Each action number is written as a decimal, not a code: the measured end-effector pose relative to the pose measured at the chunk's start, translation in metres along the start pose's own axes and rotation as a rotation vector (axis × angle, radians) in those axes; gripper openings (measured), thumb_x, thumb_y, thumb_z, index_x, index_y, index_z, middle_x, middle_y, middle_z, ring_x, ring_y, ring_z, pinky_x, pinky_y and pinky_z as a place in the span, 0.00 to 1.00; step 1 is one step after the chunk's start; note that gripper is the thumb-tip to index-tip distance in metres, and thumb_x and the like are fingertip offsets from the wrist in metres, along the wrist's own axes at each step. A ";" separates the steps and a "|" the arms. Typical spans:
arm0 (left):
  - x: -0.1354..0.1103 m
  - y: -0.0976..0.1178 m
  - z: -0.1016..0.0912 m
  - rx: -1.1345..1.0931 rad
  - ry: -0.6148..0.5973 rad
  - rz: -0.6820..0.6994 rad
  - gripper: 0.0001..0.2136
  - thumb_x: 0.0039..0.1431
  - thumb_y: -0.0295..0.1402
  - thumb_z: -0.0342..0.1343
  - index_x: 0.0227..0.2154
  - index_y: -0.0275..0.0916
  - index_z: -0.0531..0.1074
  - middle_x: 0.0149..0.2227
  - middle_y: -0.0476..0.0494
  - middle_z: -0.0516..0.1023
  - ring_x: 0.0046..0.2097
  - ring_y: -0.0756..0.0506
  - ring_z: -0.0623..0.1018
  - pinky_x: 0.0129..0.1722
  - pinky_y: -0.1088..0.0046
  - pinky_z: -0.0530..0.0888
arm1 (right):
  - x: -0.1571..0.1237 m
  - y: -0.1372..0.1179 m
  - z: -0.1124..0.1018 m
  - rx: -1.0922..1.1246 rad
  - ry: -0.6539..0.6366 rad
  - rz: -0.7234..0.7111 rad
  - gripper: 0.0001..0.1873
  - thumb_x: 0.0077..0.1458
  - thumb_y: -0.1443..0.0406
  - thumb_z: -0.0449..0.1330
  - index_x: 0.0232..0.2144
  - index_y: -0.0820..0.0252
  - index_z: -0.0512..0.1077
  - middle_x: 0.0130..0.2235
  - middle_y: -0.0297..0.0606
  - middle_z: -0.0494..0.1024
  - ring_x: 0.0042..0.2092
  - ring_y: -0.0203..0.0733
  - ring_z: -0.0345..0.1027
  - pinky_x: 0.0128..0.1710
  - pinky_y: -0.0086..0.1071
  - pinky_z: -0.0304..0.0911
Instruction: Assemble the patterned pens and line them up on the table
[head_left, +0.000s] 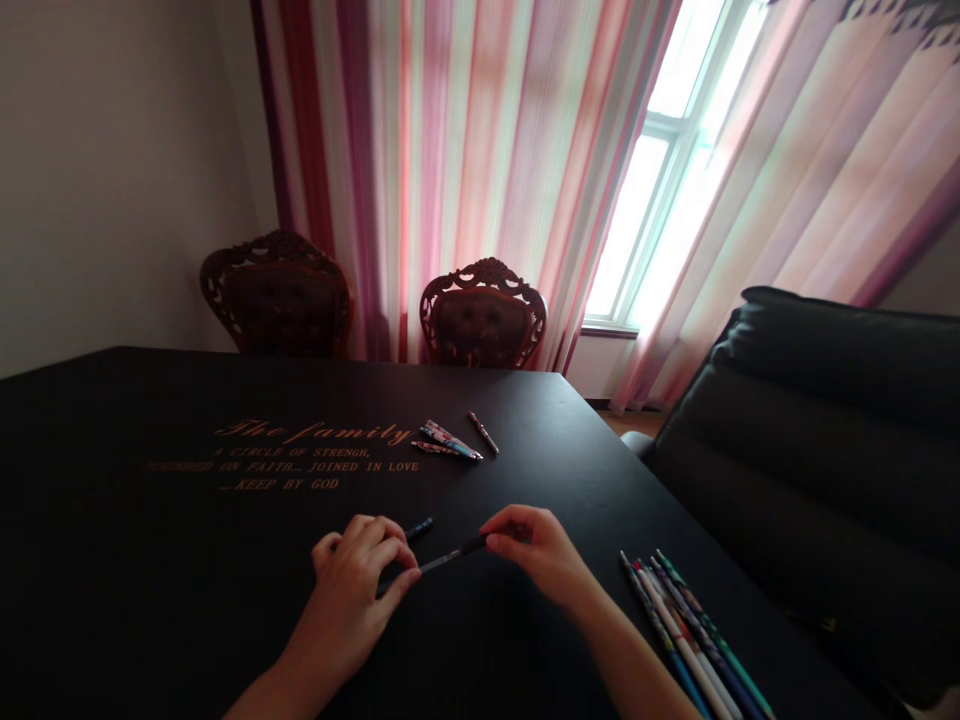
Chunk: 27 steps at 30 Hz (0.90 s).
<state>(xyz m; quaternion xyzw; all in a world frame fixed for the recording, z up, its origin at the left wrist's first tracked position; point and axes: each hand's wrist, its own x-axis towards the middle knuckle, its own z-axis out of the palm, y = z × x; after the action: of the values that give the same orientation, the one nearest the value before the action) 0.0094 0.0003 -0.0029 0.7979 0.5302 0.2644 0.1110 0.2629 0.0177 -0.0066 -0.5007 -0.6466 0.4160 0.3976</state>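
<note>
Both hands are above the black table, joined by a thin pen refill [441,562], greyish and see-through toward the left and black toward the right. My left hand [360,570] pinches its left end between thumb and fingers. At the black end, my right hand [534,545] closes thumb and forefinger on it; the tip inside is hidden. A dark pen piece with bluish marks [420,528] sticks out behind my left fingers. Whether that piece is held or lies on the table, I cannot tell.
Several patterned pens [448,440] lie bunched farther back, with a single pen [482,432] beside them. More pens [690,640] lie side by side right of my right forearm. Gold lettering marks the table [150,580]. Two carved chairs [484,325] and a black armchair [817,450] surround it.
</note>
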 end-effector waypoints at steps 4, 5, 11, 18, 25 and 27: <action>-0.002 0.003 0.004 -0.013 -0.002 0.043 0.02 0.58 0.35 0.58 0.31 0.47 0.75 0.42 0.49 0.77 0.48 0.41 0.71 0.48 0.58 0.57 | 0.000 0.002 0.009 0.018 -0.016 0.029 0.08 0.47 0.63 0.66 0.31 0.61 0.80 0.28 0.35 0.78 0.31 0.38 0.68 0.32 0.30 0.61; -0.002 0.003 0.005 -0.015 -0.004 0.050 0.02 0.58 0.35 0.58 0.31 0.47 0.75 0.42 0.49 0.77 0.48 0.41 0.71 0.48 0.58 0.57 | 0.000 0.004 0.011 0.030 -0.016 0.032 0.08 0.47 0.63 0.66 0.31 0.61 0.80 0.28 0.35 0.78 0.30 0.38 0.68 0.32 0.30 0.61; 0.002 -0.010 0.004 0.044 0.113 -0.026 0.09 0.60 0.43 0.55 0.41 0.49 0.74 0.45 0.47 0.77 0.50 0.39 0.71 0.49 0.58 0.58 | 0.004 0.009 0.000 0.123 0.035 0.060 0.14 0.46 0.57 0.66 0.33 0.61 0.79 0.29 0.37 0.80 0.33 0.42 0.72 0.35 0.32 0.64; 0.009 -0.027 0.001 0.134 0.060 -0.162 0.05 0.57 0.35 0.56 0.35 0.47 0.75 0.44 0.47 0.78 0.50 0.39 0.70 0.47 0.57 0.59 | 0.010 0.016 -0.031 0.100 0.175 0.054 0.19 0.44 0.52 0.67 0.33 0.62 0.79 0.29 0.38 0.80 0.35 0.44 0.73 0.38 0.35 0.64; 0.010 -0.028 -0.001 0.046 0.067 -0.190 0.07 0.60 0.39 0.53 0.36 0.49 0.76 0.41 0.48 0.80 0.48 0.39 0.72 0.47 0.55 0.59 | 0.009 0.015 -0.043 0.090 0.196 0.066 0.22 0.43 0.50 0.67 0.34 0.62 0.79 0.30 0.40 0.80 0.35 0.45 0.73 0.38 0.36 0.64; 0.010 -0.029 -0.001 0.038 0.064 -0.197 0.07 0.60 0.39 0.53 0.35 0.49 0.76 0.41 0.48 0.80 0.47 0.39 0.72 0.48 0.54 0.59 | 0.008 0.013 -0.043 0.090 0.196 0.072 0.22 0.43 0.50 0.68 0.33 0.62 0.79 0.30 0.40 0.80 0.35 0.45 0.73 0.38 0.36 0.65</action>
<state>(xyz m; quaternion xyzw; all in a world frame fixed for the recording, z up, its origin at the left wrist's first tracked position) -0.0108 0.0214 -0.0121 0.7351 0.6141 0.2676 0.1042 0.3060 0.0339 -0.0035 -0.5437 -0.5667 0.4077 0.4658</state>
